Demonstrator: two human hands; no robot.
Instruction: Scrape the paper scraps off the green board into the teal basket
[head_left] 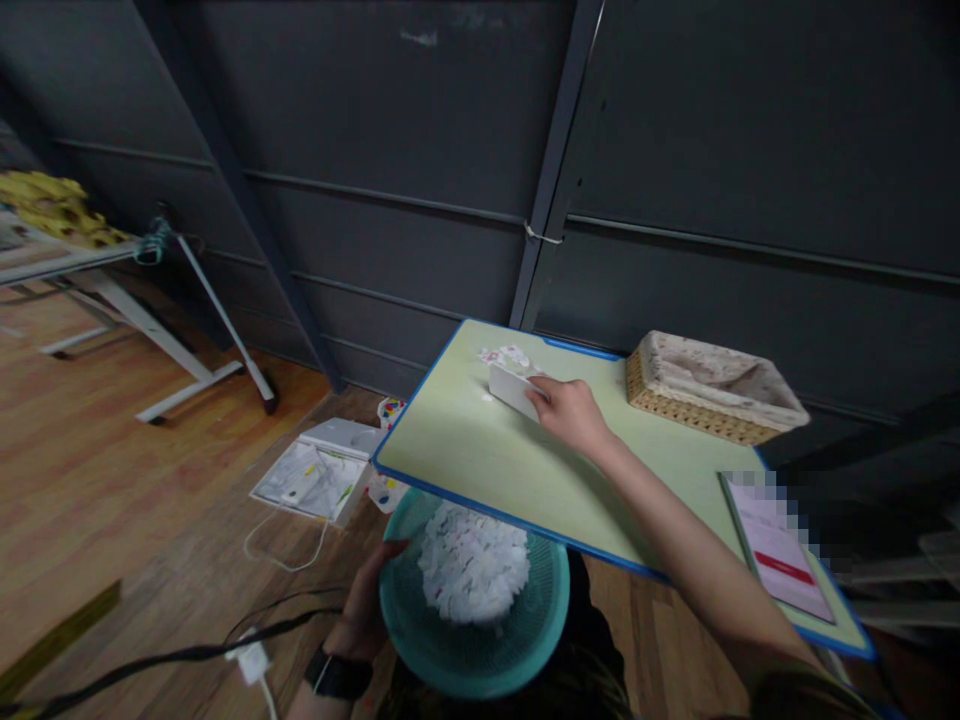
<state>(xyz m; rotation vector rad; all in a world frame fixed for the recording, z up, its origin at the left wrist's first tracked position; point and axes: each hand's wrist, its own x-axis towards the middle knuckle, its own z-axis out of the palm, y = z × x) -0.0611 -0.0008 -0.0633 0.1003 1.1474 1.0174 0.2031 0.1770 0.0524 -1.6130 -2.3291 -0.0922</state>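
My right hand (566, 410) is over the small yellow-green table (547, 490), its fingers closed on a white flat rectangular piece (514, 392). That piece stands on edge against the tabletop. Just beyond it lie small flat white bits with coloured marks (504, 355). Below the table's front edge, my left hand (367, 595) grips the left rim of a teal plastic basket (551, 625). A heap of small white paper-like pieces (472, 565) fills the basket's middle. The fingers of that hand are partly hidden behind the rim.
A cloth-lined wicker basket (705, 415) stands at the table's back right. A tablet-like device (784, 560) with a lit screen lies at the right edge. An open white box (311, 475) and a black cable (187, 655) are at the left. Dark wall panels (405, 200) rise behind.
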